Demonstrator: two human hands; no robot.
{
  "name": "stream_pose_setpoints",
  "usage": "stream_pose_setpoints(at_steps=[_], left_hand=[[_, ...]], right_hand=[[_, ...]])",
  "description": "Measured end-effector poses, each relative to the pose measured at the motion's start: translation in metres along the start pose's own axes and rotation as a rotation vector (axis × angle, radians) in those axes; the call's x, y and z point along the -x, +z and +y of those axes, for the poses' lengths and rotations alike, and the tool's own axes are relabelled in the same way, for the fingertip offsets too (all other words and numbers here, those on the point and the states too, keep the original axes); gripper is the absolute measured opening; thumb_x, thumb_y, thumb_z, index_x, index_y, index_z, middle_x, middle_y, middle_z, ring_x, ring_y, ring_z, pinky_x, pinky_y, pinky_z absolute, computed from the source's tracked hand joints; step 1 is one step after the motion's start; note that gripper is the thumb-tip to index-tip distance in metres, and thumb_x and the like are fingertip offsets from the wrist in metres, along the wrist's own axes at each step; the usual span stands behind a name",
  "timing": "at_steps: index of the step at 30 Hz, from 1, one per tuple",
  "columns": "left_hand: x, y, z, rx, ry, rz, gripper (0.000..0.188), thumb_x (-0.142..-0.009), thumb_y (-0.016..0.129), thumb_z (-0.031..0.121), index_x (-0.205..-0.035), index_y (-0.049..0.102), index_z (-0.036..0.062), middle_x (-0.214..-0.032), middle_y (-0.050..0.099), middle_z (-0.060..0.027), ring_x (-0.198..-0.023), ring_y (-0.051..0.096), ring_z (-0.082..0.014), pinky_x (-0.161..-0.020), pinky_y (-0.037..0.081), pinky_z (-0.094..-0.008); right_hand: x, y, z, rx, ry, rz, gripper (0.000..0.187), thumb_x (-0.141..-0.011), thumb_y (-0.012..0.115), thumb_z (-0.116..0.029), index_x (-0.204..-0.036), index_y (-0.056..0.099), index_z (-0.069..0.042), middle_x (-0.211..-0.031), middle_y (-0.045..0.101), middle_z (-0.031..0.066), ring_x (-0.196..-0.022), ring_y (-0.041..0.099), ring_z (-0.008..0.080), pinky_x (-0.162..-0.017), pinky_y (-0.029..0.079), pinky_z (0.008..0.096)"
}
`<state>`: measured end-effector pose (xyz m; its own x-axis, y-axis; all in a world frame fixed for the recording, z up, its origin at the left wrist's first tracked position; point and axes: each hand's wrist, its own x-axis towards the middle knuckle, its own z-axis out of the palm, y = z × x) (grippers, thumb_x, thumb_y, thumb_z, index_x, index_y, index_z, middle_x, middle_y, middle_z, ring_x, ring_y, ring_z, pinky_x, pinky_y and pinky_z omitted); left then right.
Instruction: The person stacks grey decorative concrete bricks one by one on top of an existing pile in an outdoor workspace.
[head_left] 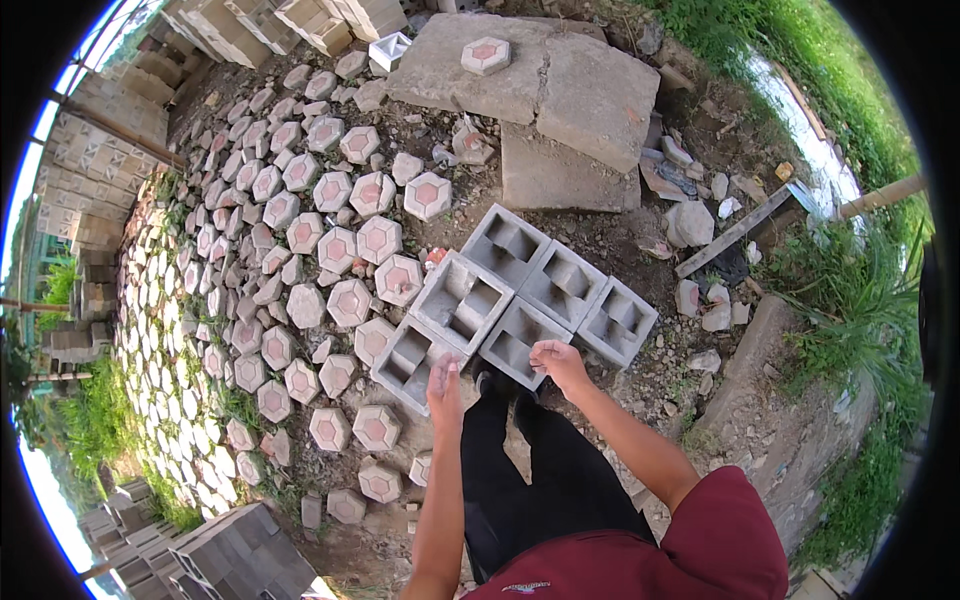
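In front of us lie six grey hollow blocks [517, 293], set edge to edge in a slanting group on the ground, their open cells facing up. Our left hand [445, 388] is over the near left corner of the blocks, seen nearly edge-on with its fingers pointing away from us; we cannot tell how far it is open, or whether it touches the rim beneath. Our right hand [561, 367] is over the near side of the blocks, its fingers bent in toward the thumb; we cannot tell whether it is fully closed, pinches something small or touches the block below. Just on the near side of the blocks are our dark shoes [483, 383] and black trousers [570, 470], with our dark red shirt [630, 565] nearer still. To the left of the blocks spread many six-sided paving stones [377, 239], several with pinkish middles. Beyond the blocks rests a cracked concrete slab [590, 95], with one more pink-centred stone [486, 56] on top of it. To the right of the blocks there is loose rubble, a long straight bar [735, 232] and, farther out, green grass [850, 335].
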<state>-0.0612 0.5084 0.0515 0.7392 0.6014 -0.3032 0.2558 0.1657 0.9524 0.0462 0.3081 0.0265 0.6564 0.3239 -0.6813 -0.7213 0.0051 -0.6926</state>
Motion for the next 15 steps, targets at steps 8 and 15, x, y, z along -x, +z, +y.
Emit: stream_pose_setpoints(at_steps=[8, 15], left_hand=[[0.113, -0.078, 0.069, 0.125, 0.058, 0.196, 0.031, -0.093, 0.049, 0.023, -0.117, 0.054, 0.0034, -0.106, 0.061, -0.0045, -0.101, 0.052, -0.0125, -0.087, 0.037, -0.0270], [0.209, -0.165, 0.087, 0.204, 0.116, 0.441, 0.027, -0.093, 0.048, 0.027, -0.108, 0.059, 0.0071, -0.104, 0.062, -0.0028, -0.100, 0.054, -0.0125, -0.083, 0.041, -0.0290]], right_hand=[[0.105, 0.082, -0.042, 0.067, 0.008, -0.220, 0.013, -0.085, 0.063, -0.016, -0.088, 0.061, -0.004, -0.077, 0.061, 0.0019, -0.069, 0.059, 0.0107, -0.063, 0.049, 0.0240], [0.182, 0.186, -0.019, 0.272, 0.022, -0.596, 0.018, -0.087, 0.062, -0.023, -0.082, 0.059, -0.006, -0.075, 0.061, 0.0026, -0.068, 0.059, 0.0108, -0.063, 0.048, 0.0247]])
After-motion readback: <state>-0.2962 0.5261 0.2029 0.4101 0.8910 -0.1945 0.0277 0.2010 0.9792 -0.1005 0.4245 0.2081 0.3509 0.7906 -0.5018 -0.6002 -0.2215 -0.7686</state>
